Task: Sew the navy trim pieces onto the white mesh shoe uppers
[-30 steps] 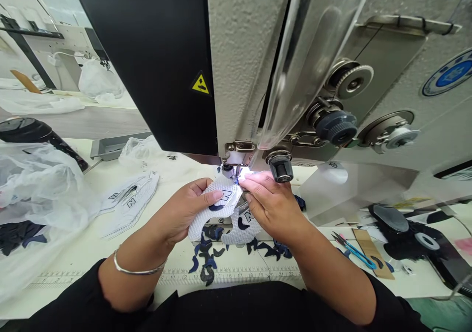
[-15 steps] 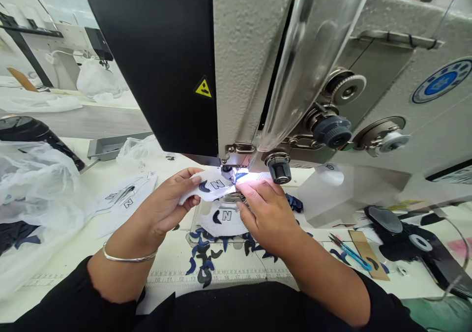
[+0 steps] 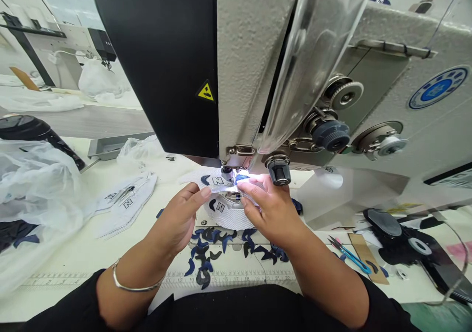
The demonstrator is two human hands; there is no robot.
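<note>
Gently, I'm pressing the mesh panel [image 3: 224, 217] flat by the presser foot [image 3: 227, 173] with my curled right hand [image 3: 269, 209], steadying it; I can't tell whether my half-open left hand [image 3: 177, 219] is gripping.

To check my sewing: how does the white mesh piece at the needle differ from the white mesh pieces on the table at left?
The white mesh piece is bunched under the right hand, while the white mesh pieces lie flat, untouched. The first is brightly lit; the others are not. It shows a navy crescent beside its N; they show none. Both carry a dark N.
</note>
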